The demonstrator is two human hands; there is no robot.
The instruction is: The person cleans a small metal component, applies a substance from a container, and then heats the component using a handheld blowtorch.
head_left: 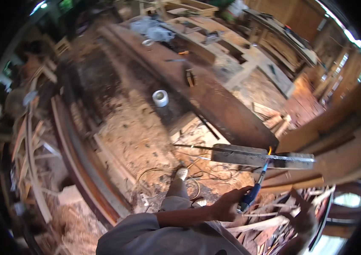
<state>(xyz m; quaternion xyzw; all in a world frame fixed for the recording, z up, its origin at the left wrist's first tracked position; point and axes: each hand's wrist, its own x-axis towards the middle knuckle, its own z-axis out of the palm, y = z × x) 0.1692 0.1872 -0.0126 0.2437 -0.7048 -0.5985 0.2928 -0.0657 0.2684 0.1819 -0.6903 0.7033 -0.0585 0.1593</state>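
My left hand (228, 206) is closed round the dark blue handle of a slim tool (251, 196). Its narrow shaft slants up and away to a long bar-like piece. That piece has a grey-brown block (235, 155) in its middle and a metal strip with a toothed-looking edge (295, 160) at its right end. The tool's far end meets or overlaps this piece beside a small orange spot; whether they touch I cannot tell. My right hand (302, 213) hovers to the right of the tool handle, somewhat blurred, its fingers apart and nothing visible in them.
A long brown plank (214, 97) runs away from me, with pliers (190, 77) on it and a white tape roll (160, 98) beside it. Scrap wood (269, 227) is heaped at lower right. A looped cord (146, 171) lies by my feet. Long boards (85, 170) stand left.
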